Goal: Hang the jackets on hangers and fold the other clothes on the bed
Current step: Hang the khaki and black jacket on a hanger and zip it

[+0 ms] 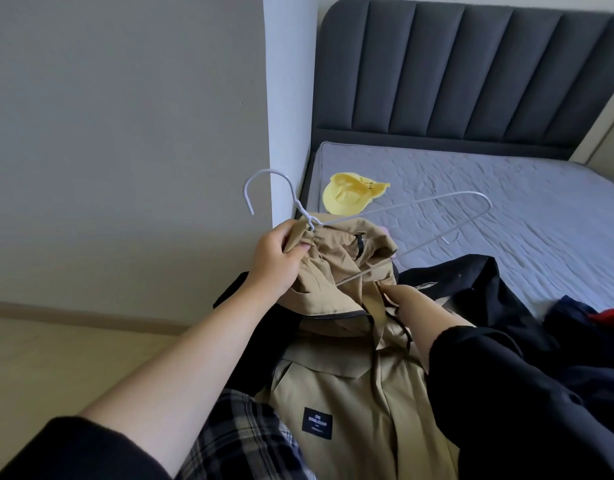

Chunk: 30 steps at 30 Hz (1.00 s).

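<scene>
A tan jacket [347,386] with a dark label on its chest is held up in front of me over the bed's near corner. A white wire hanger [437,206] sits partly inside its collar, with the hook sticking up to the left and one shoulder arm reaching out to the right. My left hand [274,258] grips the collar together with the hanger's neck. My right hand [416,306] pinches the jacket's fabric at the front opening, just below the hanger's lower wire.
The bed [506,188] has a grey mattress and a dark padded headboard [471,71]. A yellow cap [350,197] lies near its left edge. Dark clothes [489,292], a plaid garment [243,441] and a red item [610,317] lie around the jacket. A wall corner [267,133] stands at left.
</scene>
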Motion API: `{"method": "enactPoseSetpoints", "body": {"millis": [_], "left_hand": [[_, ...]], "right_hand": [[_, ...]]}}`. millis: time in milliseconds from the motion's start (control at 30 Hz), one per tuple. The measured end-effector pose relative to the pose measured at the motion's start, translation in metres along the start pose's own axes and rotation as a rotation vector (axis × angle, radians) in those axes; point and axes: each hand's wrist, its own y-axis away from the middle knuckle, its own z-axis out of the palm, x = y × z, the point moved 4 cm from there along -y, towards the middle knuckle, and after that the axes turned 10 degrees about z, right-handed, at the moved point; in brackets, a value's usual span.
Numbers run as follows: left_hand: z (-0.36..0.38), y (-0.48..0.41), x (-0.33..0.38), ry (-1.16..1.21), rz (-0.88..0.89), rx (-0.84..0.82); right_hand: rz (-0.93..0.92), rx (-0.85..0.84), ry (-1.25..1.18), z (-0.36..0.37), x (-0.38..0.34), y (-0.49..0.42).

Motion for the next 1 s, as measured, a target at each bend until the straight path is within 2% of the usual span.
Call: {"method": "enactPoseSetpoints", "body": {"millis": [100,200,300,367,433,500,600,700,767,1000], "left_hand": [[0.002,-0.001,-0.003,0.001,0.000,-0.030],[0.000,-0.002,-0.006,-0.009,0.008,-0.029],[-0.009,-0.005,-0.011,-0.069,0.009,-0.021],[-0.019,-0.007,-0.017,-0.116,0.011,-0.025],[-0.028,-0.009,-0.025,-0.186,0.002,-0.032],[-0.034,-0.011,-0.036,-0.273,-0.041,-0.032],[-0.037,-0.012,-0.050,-0.382,-0.099,-0.041],[-0.034,-0.013,-0.052,-0.494,-0.108,-0.065],[-0.033,-0.012,-0.051,-0.531,-0.125,-0.023],[-0.037,-0.007,-0.046,-0.391,-0.206,0.144]], "right_hand": [[0.042,-0.119,-0.350,0.004,0.003,-0.006],[0.046,-0.148,-0.414,0.008,-0.002,-0.011],[0.009,-0.097,-0.489,-0.006,-0.021,-0.008],[-0.049,0.018,-0.586,-0.031,-0.040,-0.004],[-0.157,0.180,-0.573,-0.065,-0.060,-0.001],[-0.286,0.251,-0.478,-0.098,-0.077,0.004],[-0.378,0.235,-0.475,-0.129,-0.092,0.014],[-0.382,0.196,-0.572,-0.137,-0.098,0.023],[-0.384,0.160,-0.585,-0.134,-0.102,0.029],[-0.356,0.170,-0.568,-0.132,-0.098,0.034]]}}
